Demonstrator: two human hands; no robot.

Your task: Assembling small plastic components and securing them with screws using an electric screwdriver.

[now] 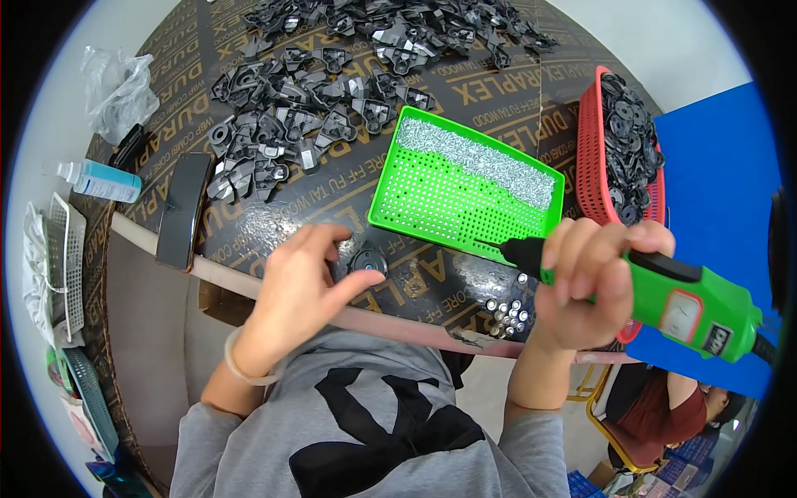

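Note:
My right hand is wrapped round a green electric screwdriver, whose black nose and thin bit point left over the near edge of the green perforated tray. A bank of small silver screws lies along the tray's far side. On the table edge my left hand has its thumb and fingers spread around a small round black plastic part. Whether the thumb touches this part I cannot tell. Several small silver metal pieces lie between the tray and the table's front edge.
Many black plastic parts are heaped across the table's far side. A red basket of black discs stands at the right. To the left are a phone, a blue bottle and a plastic bag. Another person sits behind at lower right.

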